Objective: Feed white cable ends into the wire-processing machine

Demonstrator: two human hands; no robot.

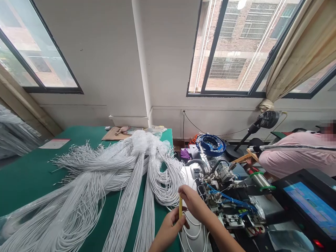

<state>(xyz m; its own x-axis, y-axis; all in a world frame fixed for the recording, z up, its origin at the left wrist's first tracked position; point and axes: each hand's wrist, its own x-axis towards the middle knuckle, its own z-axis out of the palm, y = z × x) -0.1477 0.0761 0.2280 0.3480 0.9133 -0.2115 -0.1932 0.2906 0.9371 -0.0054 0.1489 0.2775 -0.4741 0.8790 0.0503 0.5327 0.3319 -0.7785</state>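
Yellow stick (180, 207) between hands, long way up and down in view. Left hand (171, 224) pinches low end. Right hand (193, 203) at top end; cannot tell if pinching. White wires (128, 203) lie left, machine (219, 191) right.

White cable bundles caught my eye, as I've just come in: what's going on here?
The left hand holds a slim yellow stick low down, the right hand its top, beside a machine with blue tubing. White cable bundles lie on the green table to the left; a person in pink is at the far right.
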